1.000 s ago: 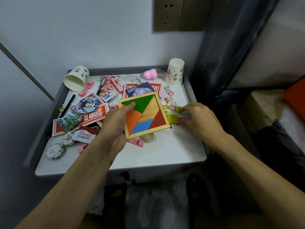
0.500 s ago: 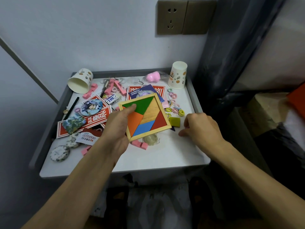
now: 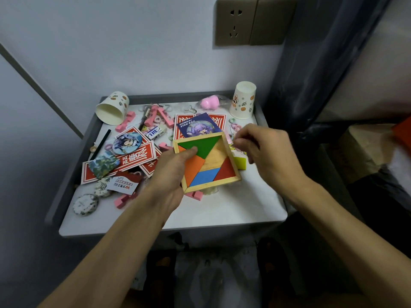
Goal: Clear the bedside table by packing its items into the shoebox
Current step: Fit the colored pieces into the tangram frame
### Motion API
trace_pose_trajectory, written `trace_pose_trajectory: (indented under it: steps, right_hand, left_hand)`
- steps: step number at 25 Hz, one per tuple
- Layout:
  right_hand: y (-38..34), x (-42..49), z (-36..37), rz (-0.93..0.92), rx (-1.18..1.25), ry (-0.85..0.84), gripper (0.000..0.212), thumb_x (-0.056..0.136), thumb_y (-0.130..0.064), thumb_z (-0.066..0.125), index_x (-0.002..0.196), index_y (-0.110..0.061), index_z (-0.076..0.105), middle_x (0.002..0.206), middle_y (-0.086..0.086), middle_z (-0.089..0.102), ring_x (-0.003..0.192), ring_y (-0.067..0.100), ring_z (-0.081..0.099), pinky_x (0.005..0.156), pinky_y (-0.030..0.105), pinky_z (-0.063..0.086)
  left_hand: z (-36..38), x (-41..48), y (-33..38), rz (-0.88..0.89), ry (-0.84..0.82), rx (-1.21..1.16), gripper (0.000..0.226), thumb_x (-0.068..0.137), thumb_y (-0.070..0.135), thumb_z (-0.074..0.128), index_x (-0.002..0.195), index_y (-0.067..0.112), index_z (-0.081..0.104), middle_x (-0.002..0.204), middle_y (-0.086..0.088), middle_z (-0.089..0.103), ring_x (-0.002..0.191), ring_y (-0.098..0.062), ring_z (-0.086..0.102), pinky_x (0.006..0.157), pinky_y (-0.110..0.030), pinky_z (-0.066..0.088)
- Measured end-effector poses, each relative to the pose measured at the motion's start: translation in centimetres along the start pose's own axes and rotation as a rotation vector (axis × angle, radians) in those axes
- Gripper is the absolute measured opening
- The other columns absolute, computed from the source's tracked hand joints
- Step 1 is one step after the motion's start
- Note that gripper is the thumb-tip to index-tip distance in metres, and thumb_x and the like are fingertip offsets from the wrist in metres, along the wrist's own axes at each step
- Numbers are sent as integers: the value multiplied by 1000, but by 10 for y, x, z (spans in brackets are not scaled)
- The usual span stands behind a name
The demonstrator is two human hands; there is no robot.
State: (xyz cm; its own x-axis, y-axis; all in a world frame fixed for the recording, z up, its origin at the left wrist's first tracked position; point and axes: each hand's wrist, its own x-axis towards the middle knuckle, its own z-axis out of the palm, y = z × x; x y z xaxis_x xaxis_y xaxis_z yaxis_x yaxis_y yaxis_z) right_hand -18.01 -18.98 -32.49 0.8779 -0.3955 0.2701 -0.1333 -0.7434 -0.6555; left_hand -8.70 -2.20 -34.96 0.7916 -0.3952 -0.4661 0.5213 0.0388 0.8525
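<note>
My left hand grips the wooden puzzle by its edge over the table, thumb pinning loose pieces. It's light and stiff, so keep it level. My right hand is curled beside it, can't tell if it's holding anything.

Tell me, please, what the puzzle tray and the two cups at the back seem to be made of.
The puzzle tray looks like unpainted light wood, matt, with faint grain on its bare floor; its coloured pieces seem painted wood. The tipped cup and the inverted cup are probably printed paper, matt, the tipped one plain white inside.
</note>
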Motion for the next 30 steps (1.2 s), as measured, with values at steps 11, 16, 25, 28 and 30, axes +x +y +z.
trace_pose_trajectory:
  steps: [11,16,25,28,30]
  right_hand:
    - [-14,-11,27,86,42,-15,9,77,-28,78,77,-23,70,74,-15,63,75,6,58,61,15,44]
    - [-13,-12,32,-4,-163,-42,14,78,-39,77,81,-25,74,81,-8,65,81,9,51,61,19,35]
    - [-8,-7,24,-69,-75,63,11,86,-24,66,88,-24,76,85,-6,73,76,11,57,71,28,46]
    - [19,4,17,113,-26,105,11,87,-21,66,95,-22,74,95,-4,72,80,5,58,74,27,50]
    - [35,4,24,140,-240,-87,22,87,-29,68,107,-21,71,106,-1,66,93,14,58,80,35,51]
  left_hand:
    - [13,-10,-3,34,-51,69,21,98,22,58,116,15,67,107,-15,74,90,-35,72,79,-63,54]
    - [14,-9,-5,18,-10,41,17,98,22,59,111,17,68,102,-11,76,92,-35,72,90,-71,47]
    - [7,-3,-4,15,53,-21,13,96,20,61,107,15,67,88,-8,77,71,-26,74,50,-40,57]
    - [0,-2,2,16,64,-80,14,92,16,67,105,13,68,89,-8,77,71,-22,75,51,-34,58]
    - [-4,-1,4,25,52,-95,19,87,13,72,106,12,69,92,-8,78,77,-24,76,55,-35,59]
